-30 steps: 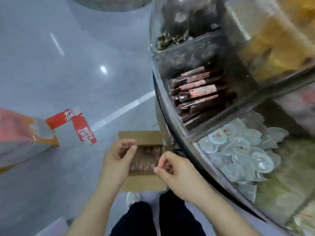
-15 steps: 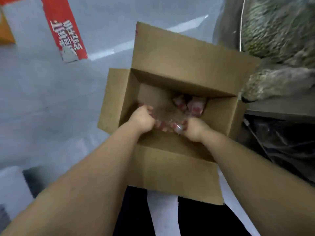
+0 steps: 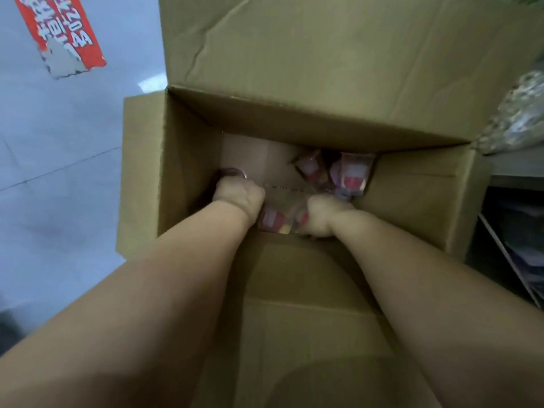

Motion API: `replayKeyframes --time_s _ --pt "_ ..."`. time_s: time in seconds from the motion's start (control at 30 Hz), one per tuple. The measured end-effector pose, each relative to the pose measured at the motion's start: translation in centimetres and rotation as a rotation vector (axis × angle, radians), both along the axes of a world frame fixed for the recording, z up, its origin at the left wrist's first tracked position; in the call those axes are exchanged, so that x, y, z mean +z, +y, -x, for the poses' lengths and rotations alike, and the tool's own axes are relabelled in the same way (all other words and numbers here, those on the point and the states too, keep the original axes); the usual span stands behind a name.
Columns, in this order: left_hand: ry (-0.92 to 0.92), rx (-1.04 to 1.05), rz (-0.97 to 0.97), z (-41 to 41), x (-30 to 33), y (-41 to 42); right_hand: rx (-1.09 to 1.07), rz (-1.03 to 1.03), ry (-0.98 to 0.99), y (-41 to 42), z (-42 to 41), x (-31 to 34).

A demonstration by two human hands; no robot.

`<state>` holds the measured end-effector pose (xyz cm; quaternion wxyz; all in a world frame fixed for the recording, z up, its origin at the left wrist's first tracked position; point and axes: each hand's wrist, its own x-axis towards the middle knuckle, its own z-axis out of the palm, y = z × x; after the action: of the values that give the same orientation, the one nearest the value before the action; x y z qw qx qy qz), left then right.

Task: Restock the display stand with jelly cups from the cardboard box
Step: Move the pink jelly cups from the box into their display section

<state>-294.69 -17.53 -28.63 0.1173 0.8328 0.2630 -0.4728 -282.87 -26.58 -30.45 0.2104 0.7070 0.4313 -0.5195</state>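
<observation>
An open brown cardboard box [image 3: 412, 69] stood on the pale tiled floor [image 3: 59, 142], with a torn red printed strip [image 3: 59, 30] lying on the floor to its left. Both hands reached down inside it, the left hand [image 3: 240, 195] beside the right hand [image 3: 322, 214], among clear plastic jelly cups [image 3: 350, 173] on the box bottom. A shelf edge [image 3: 512, 169] lay to the right of the box.

One cardboard box [image 3: 294, 69], two hands.
</observation>
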Motion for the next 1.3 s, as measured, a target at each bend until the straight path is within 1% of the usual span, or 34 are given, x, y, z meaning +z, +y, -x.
replayKeyframes --time_s 0.07,0.13,0.2,0.23,0.3,0.37,0.4,0.47,0.57,0.63,0.67,0.8,0.87,1.0,1.07,1.2,1.3 --pt "-0.057 0.051 0.015 0.7 0.6 0.2 -0.144 -0.016 0.026 0.2 -0.3 0.2" --pt "-0.143 0.167 0.023 1.0 1.7 0.4 -0.313 -0.060 0.032 0.4 -0.2 1.2" --pt "-0.293 0.406 0.067 1.1 4.1 0.5 -0.517 -0.134 0.081 0.5 0.3 3.3" --pt "-0.394 0.571 0.120 1.2 5.6 0.5 -0.689 -0.189 0.140 0.5 0.6 4.9" --pt "-0.589 0.864 0.275 1.6 9.8 0.4 -1.103 -0.244 0.269 0.3 1.0 9.7" --pt "-0.745 1.120 0.454 2.2 15.1 0.0 -1.411 -0.270 0.362 -0.1 1.0 15.8" --pt "-0.817 1.229 0.538 2.5 18.2 -0.3 -1.520 -0.285 0.416 -0.3 0.9 19.3" --pt "-0.968 1.357 0.633 2.8 25.1 -0.9 -1.647 -0.325 0.555 -0.7 1.0 27.2" --pt "-1.157 1.374 0.710 2.9 36.6 -1.7 -1.686 -0.441 0.730 -1.8 1.1 39.9" --pt "-1.255 1.348 0.760 2.5 44.0 -2.2 -1.649 -0.566 0.741 -2.9 1.2 47.9" --pt "-1.293 1.325 0.776 2.2 47.5 -2.4 -1.591 -0.633 0.681 -3.5 1.3 51.6" --pt "-1.360 1.154 0.857 0.4 58.7 -3.8 -1.207 -0.954 0.220 -6.6 1.1 63.9" --pt "-1.382 1.083 0.873 -1.0 62.6 -4.8 -1.151 -1.074 0.092 -8.3 0.6 68.6" --pt "-1.355 0.974 0.922 -4.9 68.5 -7.8 -1.100 -1.277 -0.035 -12.5 -1.5 74.8" --pt "-1.371 0.851 0.927 -7.4 70.7 -9.5 -1.107 -1.309 -0.078 -14.8 -2.8 76.7" --pt "-1.389 0.635 1.019 -12.6 73.8 -12.9 -1.137 -1.344 -0.232 -19.6 -5.9 79.3" --pt "-1.381 0.543 1.047 -16.0 75.4 -15.5 -1.100 -1.402 -0.261 -23.5 -8.7 81.0"
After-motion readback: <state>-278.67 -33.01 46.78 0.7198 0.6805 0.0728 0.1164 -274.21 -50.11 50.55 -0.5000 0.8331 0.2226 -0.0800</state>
